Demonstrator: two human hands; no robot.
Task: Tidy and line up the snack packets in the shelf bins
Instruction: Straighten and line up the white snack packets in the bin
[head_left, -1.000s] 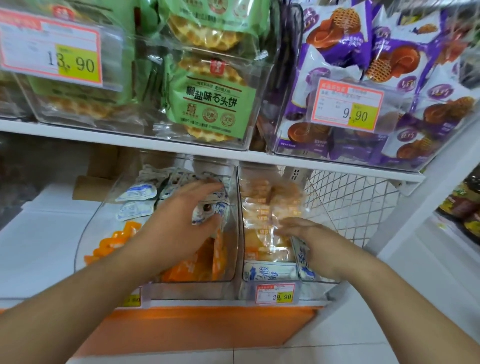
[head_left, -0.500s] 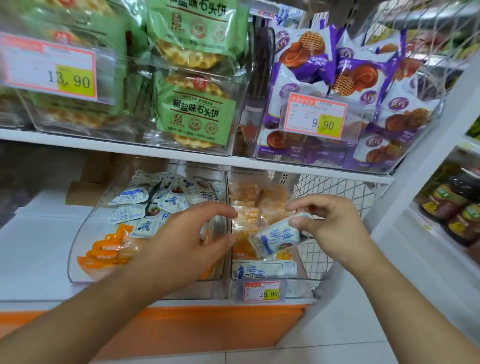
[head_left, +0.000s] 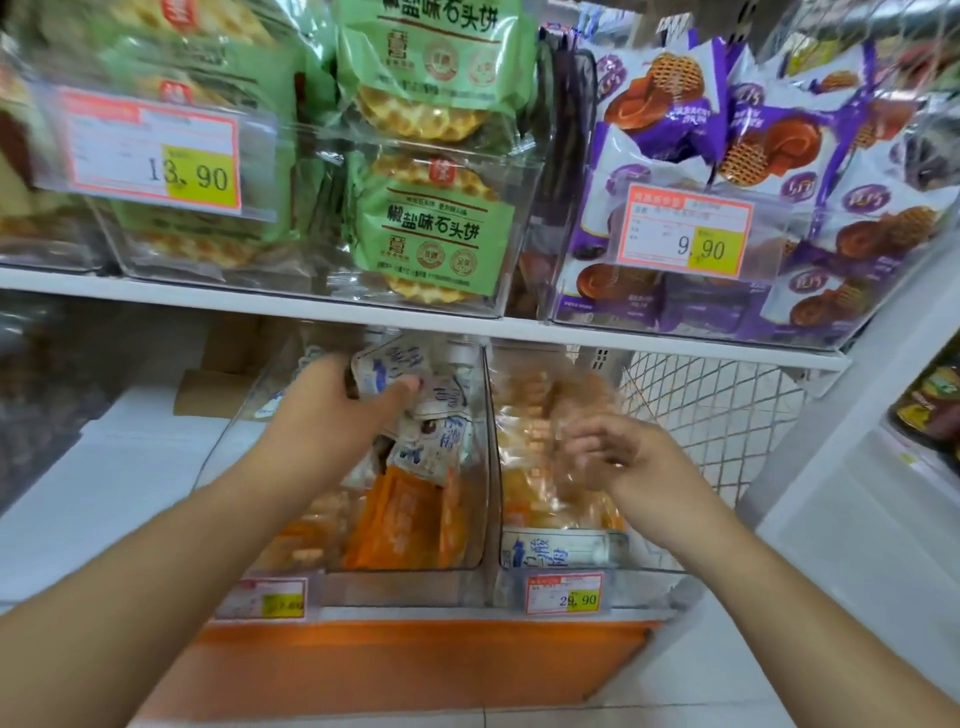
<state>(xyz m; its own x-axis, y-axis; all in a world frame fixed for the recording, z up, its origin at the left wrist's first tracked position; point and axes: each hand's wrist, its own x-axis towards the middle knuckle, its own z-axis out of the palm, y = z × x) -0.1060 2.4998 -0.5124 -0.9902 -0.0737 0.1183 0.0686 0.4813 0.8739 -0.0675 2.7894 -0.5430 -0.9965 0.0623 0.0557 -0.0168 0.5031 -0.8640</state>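
Observation:
Two clear bins stand on the lower shelf. Over the left bin (head_left: 480, 467), my left hand (head_left: 343, 405) grips a small white-and-blue snack packet (head_left: 384, 371), thumb on its front. Below it in that bin lie more white-and-blue packets (head_left: 441, 436) and orange packets (head_left: 400, 514). My right hand (head_left: 618, 452) hovers over the right bin (head_left: 587, 564) with blurred, loosely curled fingers and holds nothing. That bin contains pale yellow packets (head_left: 535, 431) and one white-and-blue packet (head_left: 561, 550) lying flat at its front.
Bins of green waffle packs (head_left: 436, 234) and purple packets (head_left: 701, 130) fill the shelf above, its white edge (head_left: 415, 325) just over my hands. A white wire basket (head_left: 711, 415) stands to the right. Price tags (head_left: 563, 592) hang on the bin fronts.
The white-and-blue packet passed from my right hand to my left, which moved up and back over the left bin. My right hand dropped lower, holding nothing.

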